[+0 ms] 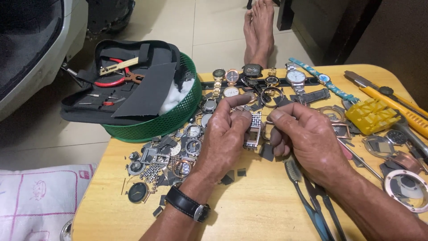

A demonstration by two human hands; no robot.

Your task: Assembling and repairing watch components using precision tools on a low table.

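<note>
The left hand (225,138) and right hand (307,138) are pinching a silver mesh watch bracelet (253,130) between them above the yellow table (249,214); the band is seemingly being worked at its clasp; what follows is calling for steady fingertip pressure, since loose watch parts (167,156) are lying close.

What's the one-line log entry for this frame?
left hand: pinching silver watch case | right hand: pinching same case's right side | surface: yellow table | nearby: green basket, toothbrush
</note>
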